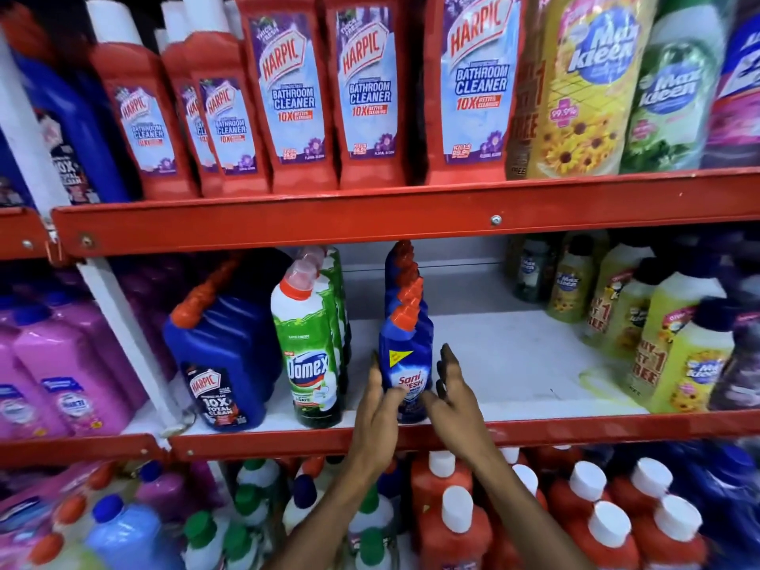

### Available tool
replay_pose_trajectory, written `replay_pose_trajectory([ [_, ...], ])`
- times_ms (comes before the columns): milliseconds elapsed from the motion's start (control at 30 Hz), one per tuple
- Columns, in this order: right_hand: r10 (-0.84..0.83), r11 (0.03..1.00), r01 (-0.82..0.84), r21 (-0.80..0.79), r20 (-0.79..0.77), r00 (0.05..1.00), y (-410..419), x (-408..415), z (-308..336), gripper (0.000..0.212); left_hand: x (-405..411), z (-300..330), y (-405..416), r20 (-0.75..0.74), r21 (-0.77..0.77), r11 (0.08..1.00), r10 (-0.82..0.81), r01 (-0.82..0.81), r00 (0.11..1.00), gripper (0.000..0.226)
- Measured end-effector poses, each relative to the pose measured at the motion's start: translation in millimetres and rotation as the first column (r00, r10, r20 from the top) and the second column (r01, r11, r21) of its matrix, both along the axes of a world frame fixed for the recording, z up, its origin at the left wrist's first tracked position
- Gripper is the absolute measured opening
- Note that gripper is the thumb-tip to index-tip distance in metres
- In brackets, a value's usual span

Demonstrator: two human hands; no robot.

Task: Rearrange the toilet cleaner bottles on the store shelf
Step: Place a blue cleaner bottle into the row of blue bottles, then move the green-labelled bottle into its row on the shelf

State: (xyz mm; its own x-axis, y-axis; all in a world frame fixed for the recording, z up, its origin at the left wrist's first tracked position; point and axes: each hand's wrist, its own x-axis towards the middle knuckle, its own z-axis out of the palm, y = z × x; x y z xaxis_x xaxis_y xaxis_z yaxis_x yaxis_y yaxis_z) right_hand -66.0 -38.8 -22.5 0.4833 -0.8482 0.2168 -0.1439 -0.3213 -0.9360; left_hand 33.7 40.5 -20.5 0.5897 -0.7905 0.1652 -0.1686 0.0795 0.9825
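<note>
A blue Sani Fresh toilet cleaner bottle with an orange-red cap stands at the front of the middle shelf, heading a row of like bottles running to the back. My left hand rests against its left side, thumb on the label. My right hand is beside its right side, fingers spread and raised; whether it touches is unclear. Left of it stands a row of green Domex bottles, and further left a big blue Harpic bottle.
Right of the Sani Fresh row is bare white shelf board, then yellow Max Kleen bottles. Red Harpic Bathroom Cleaner bottles fill the top shelf. White-capped red bottles crowd the shelf below. Pink bottles sit far left.
</note>
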Motion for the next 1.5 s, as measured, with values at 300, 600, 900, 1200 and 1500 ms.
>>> replay_pose_trajectory([
  [300, 0.028, 0.998, -0.029, -0.057, -0.003, 1.000, -8.4, 0.3, -8.2, 0.062, -10.3, 4.0, -7.9, -0.062, 0.006, 0.999, -0.051, 0.052, 0.997, 0.084],
  [600, -0.119, 0.988, 0.136, -0.072, 0.195, 0.973, 6.3, -4.7, -5.2, 0.064, -2.5, -3.8, 2.5, -0.010, -0.055, 0.997, -0.050, 0.049, 0.999, 0.080],
  [900, -0.129, 0.942, 0.219, -0.253, 0.329, 0.935, 71.3, 38.3, -2.7, 0.033, 50.1, -9.1, 72.7, 0.095, -0.422, 0.832, 0.435, -0.359, 0.896, 0.049],
  [1200, 0.117, 0.993, -0.114, -0.026, 0.127, 0.985, 71.4, 104.3, -1.0, 0.050, 99.7, -5.6, 58.9, -0.153, -0.127, 0.984, 0.106, -0.126, 0.983, 0.033],
  [1500, 0.029, 0.999, -0.031, 0.012, 0.113, 0.993, 61.9, 111.5, -11.3, 0.033, 94.6, -4.1, 57.2, -0.081, -0.118, 0.993, -0.032, 0.022, 0.996, 0.059],
])
